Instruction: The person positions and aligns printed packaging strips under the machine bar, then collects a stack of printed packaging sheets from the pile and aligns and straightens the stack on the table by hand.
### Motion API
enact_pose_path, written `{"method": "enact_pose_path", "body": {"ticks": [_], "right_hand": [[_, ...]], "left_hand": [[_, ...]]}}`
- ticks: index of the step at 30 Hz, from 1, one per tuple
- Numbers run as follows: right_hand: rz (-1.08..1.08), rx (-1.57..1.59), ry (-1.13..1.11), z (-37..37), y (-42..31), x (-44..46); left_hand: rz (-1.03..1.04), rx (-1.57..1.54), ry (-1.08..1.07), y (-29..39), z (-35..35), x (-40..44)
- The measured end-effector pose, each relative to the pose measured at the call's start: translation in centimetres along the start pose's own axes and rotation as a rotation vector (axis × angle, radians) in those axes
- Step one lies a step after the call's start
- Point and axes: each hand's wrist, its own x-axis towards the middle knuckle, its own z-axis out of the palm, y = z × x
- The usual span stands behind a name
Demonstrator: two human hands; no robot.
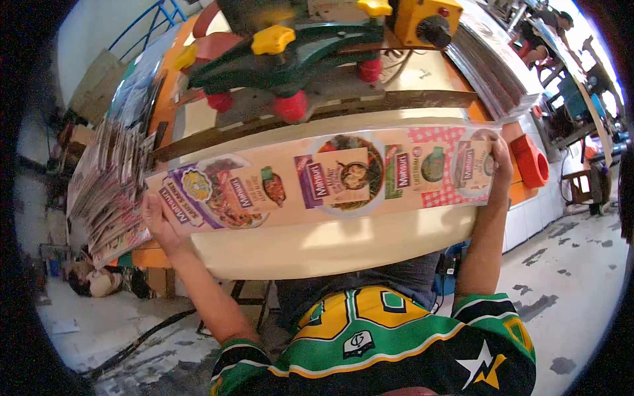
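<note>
A long printed plastic strip (277,191) with food pictures and "Mahsuri" lettering stretches across the view in front of me. My left hand (160,226) grips its left end, fingers closed at the edge. At the opposite end, my right hand (500,165) is closed round the strip's edge, with the thumb side partly hidden. Beneath the strip lies a cream work surface (330,247). Just beyond it a long metal bar (409,100) spans the machine, below a green clamp arm (317,56) with yellow knobs and red feet.
Many printed sheets (115,191) are stacked in a fanned pile at the left. Another stack (485,53) lies at the back right. A red-orange ring-shaped object (528,162) sits at the right edge. A yellow control box (426,23) stands behind. Another person (548,33) is far right.
</note>
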Motion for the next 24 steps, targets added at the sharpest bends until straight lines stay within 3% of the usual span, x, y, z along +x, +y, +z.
{"method": "enact_pose_path", "body": {"ticks": [7, 14, 17, 24], "right_hand": [[0.072, -0.039, 0.024, -0.2, 0.0, 1.1], [0.092, -0.144, -0.013, -0.7, 0.5, 2.2], [0.146, -0.122, 0.048, -0.4, 0.4, 2.3], [0.165, -0.201, 0.121, 0.0, 0.4, 2.5]], "left_hand": [[-0.003, 0.109, 0.062, 0.1, 0.1, -0.6], [0.087, 0.135, -0.065, -0.1, -1.4, 0.0], [0.135, 0.198, -0.039, 0.9, 2.1, -0.5], [0.187, 0.263, -0.057, 0.1, 0.9, -0.5]]}}
